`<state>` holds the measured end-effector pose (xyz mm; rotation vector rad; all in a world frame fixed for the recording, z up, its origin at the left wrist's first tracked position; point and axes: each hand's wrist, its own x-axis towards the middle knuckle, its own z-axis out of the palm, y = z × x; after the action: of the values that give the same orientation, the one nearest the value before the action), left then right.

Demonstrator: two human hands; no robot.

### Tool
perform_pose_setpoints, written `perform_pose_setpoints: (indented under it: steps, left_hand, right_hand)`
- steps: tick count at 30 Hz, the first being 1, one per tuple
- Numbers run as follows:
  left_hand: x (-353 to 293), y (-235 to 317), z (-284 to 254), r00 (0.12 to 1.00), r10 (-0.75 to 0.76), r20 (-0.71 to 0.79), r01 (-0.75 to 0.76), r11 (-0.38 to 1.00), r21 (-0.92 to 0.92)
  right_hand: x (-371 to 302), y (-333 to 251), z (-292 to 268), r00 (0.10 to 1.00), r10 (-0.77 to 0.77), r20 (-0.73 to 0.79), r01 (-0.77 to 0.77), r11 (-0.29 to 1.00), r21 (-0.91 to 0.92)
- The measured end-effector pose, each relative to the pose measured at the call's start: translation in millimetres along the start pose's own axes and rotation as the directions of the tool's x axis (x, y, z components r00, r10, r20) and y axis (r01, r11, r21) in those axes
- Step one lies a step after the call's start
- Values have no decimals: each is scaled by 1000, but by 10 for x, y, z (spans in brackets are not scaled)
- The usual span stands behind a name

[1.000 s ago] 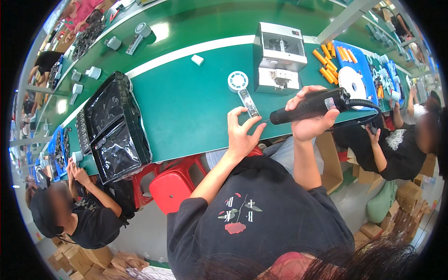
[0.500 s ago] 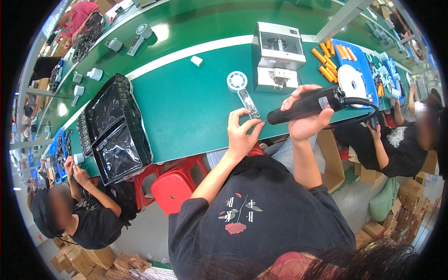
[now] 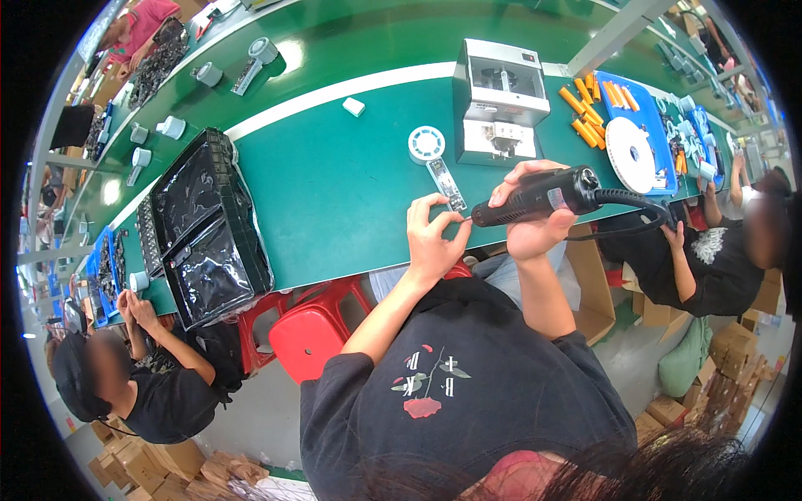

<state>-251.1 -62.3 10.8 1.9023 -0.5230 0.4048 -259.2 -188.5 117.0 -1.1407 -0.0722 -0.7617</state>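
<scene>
My right hand (image 3: 535,240) is wrapped round a black electric screwdriver (image 3: 547,197), held nearly level with its nose toward the left. The thin bit reaches my left hand (image 3: 431,242), whose thumb and forefinger are pinched together at its tip. Whatever sits between those fingertips is too small to make out. Just beyond the left fingertips, a small device with a round white head (image 3: 426,144) and an opened light handle (image 3: 446,184) lies on the green bench mat. Small parts show inside the handle, but their detail is unclear.
A silver machine with a clear window (image 3: 499,100) stands behind the device. Right of it are orange cylinders (image 3: 588,113), a white reel (image 3: 629,156) and a blue tray (image 3: 658,138). A black-lined case (image 3: 205,234) lies at left. Co-workers sit on both sides.
The screwdriver and my right hand have shifted slightly left and the tool's rear has dropped, so it lies more level. My left hand keeps its pinch at the bit.
</scene>
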Motion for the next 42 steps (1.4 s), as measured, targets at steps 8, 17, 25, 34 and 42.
perform_pose_setpoints:
  steps: [8,17,25,34,42]
  left_hand:
    - [-25,24,-10,995,98,-27,-93,985,148]
    - [40,56,-36,995,-31,-91,33,999,25]
    - [32,5,-37,988,-154,6,154,988,-25]
    - [34,-8,-49,987,-159,26,158,987,15]
    - [41,-32,-13,992,-127,25,126,992,22]
  right_hand:
    - [-59,5,76,999,-4,45,4,1000,-13]
    - [77,16,172,998,-15,60,13,999,29]
    - [96,57,252,996,30,79,-30,1000,-1]
    - [76,69,229,986,-16,167,32,995,-90]
    - [70,80,253,982,5,187,23,989,-147]
